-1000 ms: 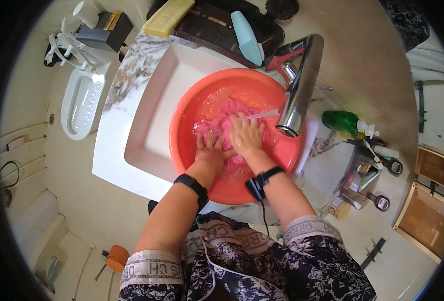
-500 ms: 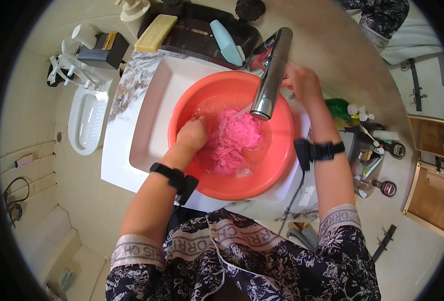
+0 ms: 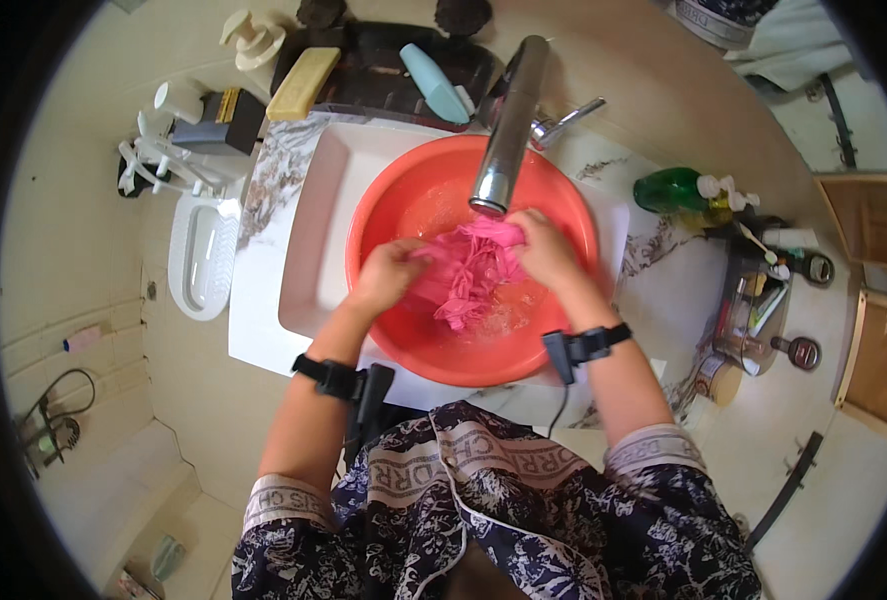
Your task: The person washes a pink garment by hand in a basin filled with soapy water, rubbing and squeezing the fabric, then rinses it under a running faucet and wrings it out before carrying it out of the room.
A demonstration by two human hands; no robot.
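Note:
A wet pink cloth [image 3: 463, 275] lies bunched in the water of an orange-red plastic basin [image 3: 433, 362]. My left hand [image 3: 391, 268] pinches the cloth at its left side, fingers curled over the fabric. On the right, my right hand [image 3: 543, 248] grips another fold, lifted a little above the water. The chrome faucet [image 3: 511, 130] reaches over the basin's far side, its spout just above the cloth. Behind it, the faucet's lever [image 3: 568, 122] points off to the right. Foam or ripples show near the cloth's lower edge.
The basin stands in a pale sink [image 3: 308, 250]. Behind it, a dark tray [image 3: 373, 75] holds a yellow soap bar [image 3: 305, 84] and a light-blue brush [image 3: 433, 82]. A green bottle [image 3: 668, 190] and a clear organizer [image 3: 748, 315] stand right. A squat toilet [image 3: 203, 258] is at left.
My right hand has left the faucet lever and come down onto the cloth. Both hands now hold it, and part of it is raised. The whole view has shifted slightly.

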